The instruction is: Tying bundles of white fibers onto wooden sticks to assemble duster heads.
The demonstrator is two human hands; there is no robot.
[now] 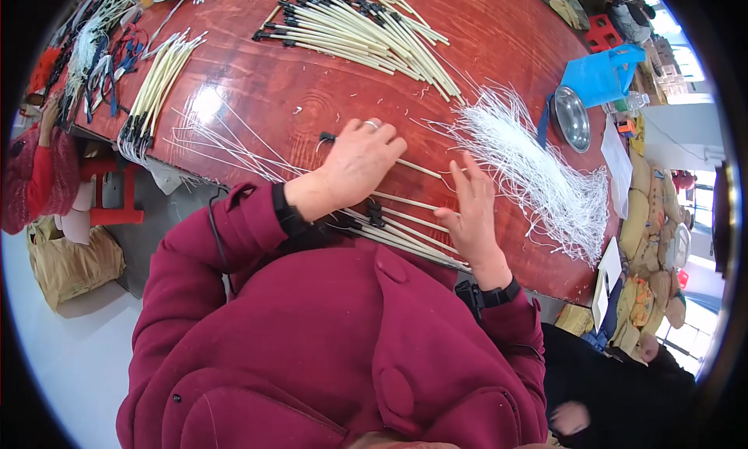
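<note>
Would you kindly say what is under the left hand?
A cream stick shows right of the left hand, a black tip left of it; what lies between is covered.

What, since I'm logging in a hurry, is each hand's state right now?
Left hand: curled over a pale rod; its grip cannot be told.
Right hand: open, near the rod's end.

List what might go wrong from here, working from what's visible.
1. The white strings fan out loosely beside the right hand, so they might tangle or catch on its fingers.
2. The pale sticks lie along the near table edge, close to the maroon coat; a brush of the coat could shift them or knock some off.
</note>
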